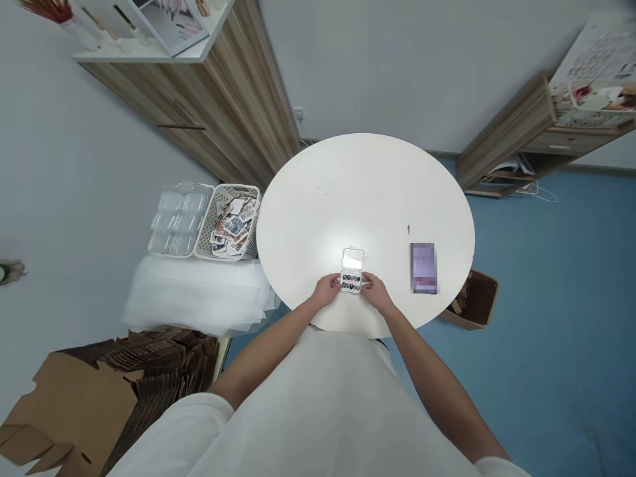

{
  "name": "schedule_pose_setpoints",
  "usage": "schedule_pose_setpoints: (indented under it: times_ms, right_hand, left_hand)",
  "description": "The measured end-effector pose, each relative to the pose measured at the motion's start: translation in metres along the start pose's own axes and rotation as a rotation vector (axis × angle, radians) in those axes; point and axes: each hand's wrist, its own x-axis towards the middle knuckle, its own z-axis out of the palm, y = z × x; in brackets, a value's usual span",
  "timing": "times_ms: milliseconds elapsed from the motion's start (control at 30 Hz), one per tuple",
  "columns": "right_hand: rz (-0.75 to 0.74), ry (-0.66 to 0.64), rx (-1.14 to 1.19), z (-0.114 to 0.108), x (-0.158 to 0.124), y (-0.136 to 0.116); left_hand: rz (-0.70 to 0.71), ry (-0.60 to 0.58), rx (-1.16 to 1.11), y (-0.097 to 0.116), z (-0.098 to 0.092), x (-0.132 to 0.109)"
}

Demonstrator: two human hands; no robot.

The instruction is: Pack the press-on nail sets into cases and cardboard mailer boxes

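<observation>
A small clear plastic box (352,281) lies near the front edge of the white round table (368,179), its lid (353,258) raised and tilted away from me. Inside are two rows of dark, patterned press-on nails. My left hand (326,289) grips the left side of the box, fingers closed at its edge. On the opposite side, my right hand (375,291) pinches the box's right edge. Further right on the table lies a purple rectangular item (424,268), its surface blurred out. A small dark mark or object (408,230) sits just above it.
Left of the table, a white basket (200,246) holds printed cards; clear plastic trays (179,218) adjoin it. Below are translucent sheets (199,291) and stacked flattened cardboard (84,404). A cardboard box (484,301) stands on the floor right. Wooden cabinets (243,86) flank the back wall.
</observation>
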Motion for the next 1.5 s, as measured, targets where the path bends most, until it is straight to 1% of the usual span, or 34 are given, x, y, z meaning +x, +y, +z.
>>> schedule_pose_setpoints:
  times_ms: [100, 167, 300, 400, 533, 667, 800, 900, 1000, 1100, 1333, 1433, 1500]
  right_hand:
    - [-0.015, 0.033, 0.038, 0.008, -0.01, -0.008]
    - [-0.026, 0.045, 0.042, 0.014, -0.017, -0.015]
    - [-0.033, 0.065, 0.067, 0.025, -0.033, -0.033]
    - [-0.039, 0.071, 0.085, 0.031, -0.043, -0.043]
    - [-0.083, 0.093, 0.078, 0.037, -0.052, -0.049]
    - [-0.134, 0.117, 0.06, 0.041, -0.059, -0.053]
    - [-0.141, 0.141, 0.11, 0.046, -0.068, -0.061]
    - [-0.125, 0.183, 0.156, 0.05, -0.072, -0.066]
    - [-0.121, 0.244, 0.18, 0.055, -0.071, -0.07]
    - [-0.132, 0.268, 0.198, 0.057, -0.069, -0.073]
    - [-0.14, 0.24, 0.301, 0.054, -0.073, -0.076]
    - [-0.089, 0.248, 0.408, 0.046, -0.071, -0.079]
    - [-0.021, 0.158, 0.505, 0.041, -0.066, -0.083]
  left_hand:
    - [-0.023, 0.048, -0.07, -0.001, -0.01, -0.005]
    - [-0.02, 0.054, -0.123, -0.002, -0.018, -0.009]
    - [0.023, 0.013, -0.234, -0.003, -0.035, -0.018]
    - [0.059, -0.01, -0.247, -0.004, -0.046, -0.024]
    - [0.129, -0.023, -0.224, -0.006, -0.057, -0.031]
    - [0.157, -0.032, -0.303, -0.007, -0.066, -0.037]
    - [0.13, -0.074, -0.415, -0.007, -0.074, -0.044]
    - [0.113, -0.127, -0.506, -0.006, -0.078, -0.048]
    - [0.079, -0.174, -0.576, -0.003, -0.081, -0.052]
    - [0.035, -0.197, -0.618, -0.001, -0.083, -0.056]
    - [-0.026, -0.249, -0.738, 0.002, -0.088, -0.06]
    - [-0.029, -0.27, -0.79, 0.006, -0.09, -0.061]
    - [-0.031, -0.293, -0.803, 0.01, -0.091, -0.062]
